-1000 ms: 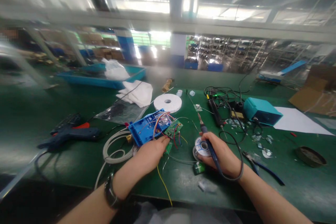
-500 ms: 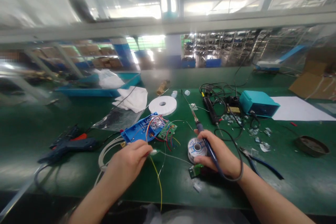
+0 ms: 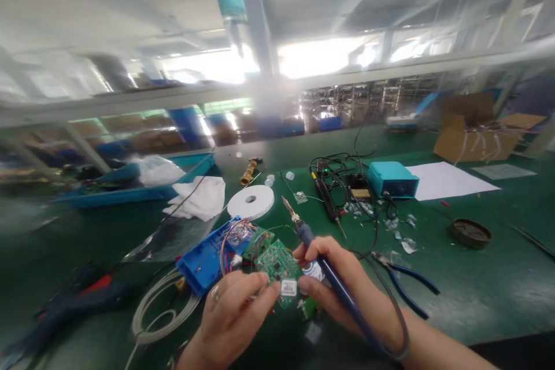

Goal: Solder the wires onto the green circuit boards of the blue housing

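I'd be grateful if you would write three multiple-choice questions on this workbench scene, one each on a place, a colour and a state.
1. Where does the white tape roll lie relative to the blue plastic enclosure?
A. Inside it
B. Farther up the bench, apart from it
C. Underneath it

2. What colour are the handles of the pliers?
A. Red
B. Yellow
C. Blue

3. What state is the soldering iron in?
A. Lying on the bench
B. Held in the left hand
C. Held in the right hand, its tip clear of the green circuit board

Answers:
1. B: the roll sits beyond the enclosure's far end.
2. C: both handles show dark blue.
3. C: the right hand grips it like a pen, while the left hand holds the board.
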`<state>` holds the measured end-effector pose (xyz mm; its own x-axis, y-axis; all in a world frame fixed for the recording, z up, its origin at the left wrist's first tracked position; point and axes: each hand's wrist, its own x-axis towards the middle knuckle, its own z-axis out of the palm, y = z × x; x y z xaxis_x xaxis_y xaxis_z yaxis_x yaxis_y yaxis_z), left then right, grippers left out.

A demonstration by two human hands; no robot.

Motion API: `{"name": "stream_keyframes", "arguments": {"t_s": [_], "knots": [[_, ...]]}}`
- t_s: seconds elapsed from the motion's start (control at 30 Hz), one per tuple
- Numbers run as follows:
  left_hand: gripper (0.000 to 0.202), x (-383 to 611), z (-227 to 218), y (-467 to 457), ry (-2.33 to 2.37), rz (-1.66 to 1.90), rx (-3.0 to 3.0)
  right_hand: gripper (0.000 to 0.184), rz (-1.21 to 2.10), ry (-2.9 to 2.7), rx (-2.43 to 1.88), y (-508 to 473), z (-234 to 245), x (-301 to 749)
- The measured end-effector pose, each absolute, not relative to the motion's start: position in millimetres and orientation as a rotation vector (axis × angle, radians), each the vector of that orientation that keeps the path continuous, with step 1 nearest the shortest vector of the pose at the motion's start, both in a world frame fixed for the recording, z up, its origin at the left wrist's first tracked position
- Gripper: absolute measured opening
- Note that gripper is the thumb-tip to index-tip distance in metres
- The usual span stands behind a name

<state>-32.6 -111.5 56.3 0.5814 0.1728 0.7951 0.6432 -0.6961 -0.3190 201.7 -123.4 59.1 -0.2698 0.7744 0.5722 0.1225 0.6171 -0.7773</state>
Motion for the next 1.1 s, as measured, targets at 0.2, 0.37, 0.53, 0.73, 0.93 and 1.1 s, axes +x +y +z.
{"name": "stream_keyframes", "arguments": {"t_s": [0.2,0.37,0.53,0.73,0.93,1.1], "knots": [[0.023,-11,46,-108,-0.702,-1.125,-2.204,0.024,0.849,-1.613,-0.881,-129,60,208],[0.033,-10,44,-105,-0.912,-1.231,-2.11,0.025,0.836,-1.55,-0.964,-126,55,216],[0.018,-4,63,-98,-1.157,-1.282,-2.318,0.023,0.853,-1.571,-1.009,-121,46,219],[0.016,9,58,-86,-1.082,-1.122,-2.546,0.022,0.856,-1.533,-1.061,-118,40,216],[0.008,10,52,-69,-1.53,-0.889,-2.492,0.025,0.854,-1.47,-1.171,-119,42,222],[0.03,0,51,-59,-1.925,-0.796,-2.635,0.022,0.826,-1.55,-1.254,-114,25,214]]}}
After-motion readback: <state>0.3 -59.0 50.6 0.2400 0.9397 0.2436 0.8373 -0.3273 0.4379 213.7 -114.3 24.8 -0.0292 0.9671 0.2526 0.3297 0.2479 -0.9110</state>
